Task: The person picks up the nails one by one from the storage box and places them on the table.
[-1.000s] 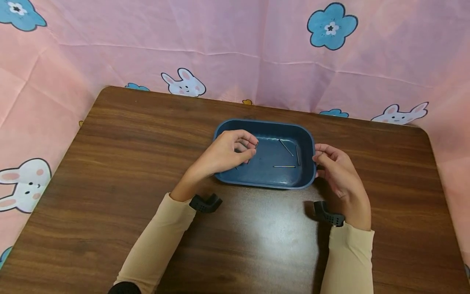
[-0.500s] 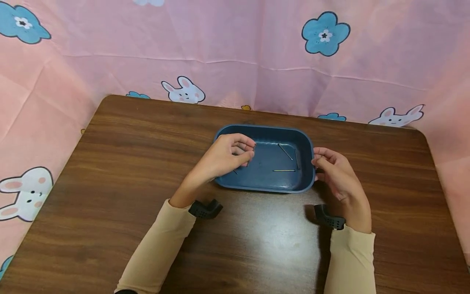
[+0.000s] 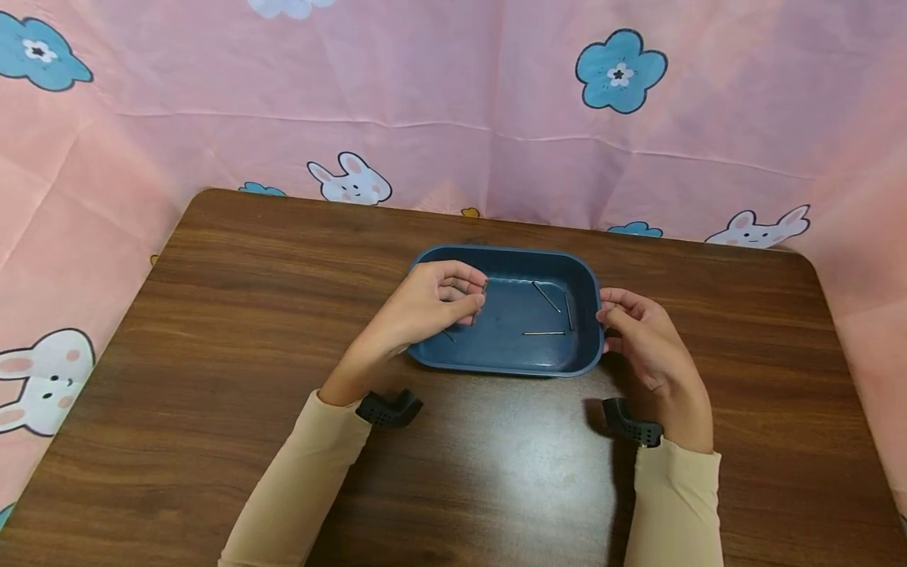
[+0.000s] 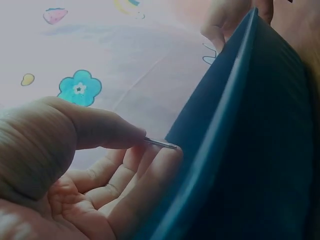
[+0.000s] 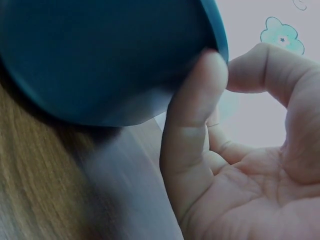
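The left hand point(image 3: 428, 299) has its thumb and fingertips closed to a narrow pinch on one thin metal pin point(image 4: 160, 143), the remaining fingers loosely bent, over the left end of the blue plastic tray point(image 3: 510, 370). To that hand's right, three loose pins point(image 3: 546, 297) lie on the tray floor (a fourth dark sliver point(image 3: 449, 336) shows just below the wrist side, mostly hidden). The right hand point(image 3: 645, 335) grips the tray's right end wall between thumb and forefinger, the tray standing on the worktop point(image 3: 319, 236) to its left. The step looks like handling single pins while the tray is kept steady; next, the left hand probably needs a controlled release or careful carry.
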Demonstrator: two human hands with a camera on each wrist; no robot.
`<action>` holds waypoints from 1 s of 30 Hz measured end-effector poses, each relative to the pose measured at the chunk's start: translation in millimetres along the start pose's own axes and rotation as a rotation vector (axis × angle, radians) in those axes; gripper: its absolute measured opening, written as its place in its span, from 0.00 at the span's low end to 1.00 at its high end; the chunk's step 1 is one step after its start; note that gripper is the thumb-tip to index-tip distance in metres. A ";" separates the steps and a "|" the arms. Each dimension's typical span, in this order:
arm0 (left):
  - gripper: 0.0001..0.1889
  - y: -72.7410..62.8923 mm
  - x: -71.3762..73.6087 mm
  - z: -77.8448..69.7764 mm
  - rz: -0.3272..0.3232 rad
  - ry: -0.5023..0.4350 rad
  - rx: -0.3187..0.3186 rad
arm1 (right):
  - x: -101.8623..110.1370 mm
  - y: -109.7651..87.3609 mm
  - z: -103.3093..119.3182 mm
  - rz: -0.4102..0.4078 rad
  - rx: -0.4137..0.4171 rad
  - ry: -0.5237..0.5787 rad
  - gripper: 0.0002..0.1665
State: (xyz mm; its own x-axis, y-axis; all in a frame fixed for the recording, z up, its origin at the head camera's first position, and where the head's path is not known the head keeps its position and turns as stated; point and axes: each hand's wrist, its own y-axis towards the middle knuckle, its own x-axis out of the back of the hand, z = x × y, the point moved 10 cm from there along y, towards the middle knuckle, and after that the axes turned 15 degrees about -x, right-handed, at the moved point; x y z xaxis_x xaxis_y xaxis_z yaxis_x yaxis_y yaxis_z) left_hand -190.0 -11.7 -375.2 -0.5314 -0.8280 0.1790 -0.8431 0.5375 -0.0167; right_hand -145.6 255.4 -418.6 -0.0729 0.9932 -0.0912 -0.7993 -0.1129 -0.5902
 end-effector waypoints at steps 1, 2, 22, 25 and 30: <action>0.18 0.0 0.1 0.5 0.000 0.000 -0.001 | -0.1 0.1 -0.4 -0.001 0.000 0.000 0.07; 0.18 0.1 0.2 0.5 0.001 0.006 -0.004 | -0.2 0.1 -0.7 -0.003 0.000 -0.001 0.06; 0.17 -5.1 11.0 -7.6 -0.001 -0.019 -0.019 | -0.7 1.9 -2.8 0.015 0.015 0.003 0.06; 0.18 -6.5 15.8 -10.1 -0.010 -0.030 -0.031 | -1.5 2.2 -2.1 0.021 0.020 0.015 0.05; 0.19 -9.2 23.9 -12.5 -0.012 -0.044 -0.034 | -4.8 3.4 -1.9 0.035 0.021 0.047 0.06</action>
State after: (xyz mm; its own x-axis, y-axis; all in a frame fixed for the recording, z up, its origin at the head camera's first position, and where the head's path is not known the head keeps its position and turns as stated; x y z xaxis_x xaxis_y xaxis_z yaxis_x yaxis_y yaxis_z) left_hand -193.8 -34.4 -358.5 -0.5253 -0.8400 0.1358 -0.8463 0.5323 0.0190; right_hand -146.8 250.2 -421.6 -0.0731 0.9860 -0.1496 -0.8094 -0.1463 -0.5688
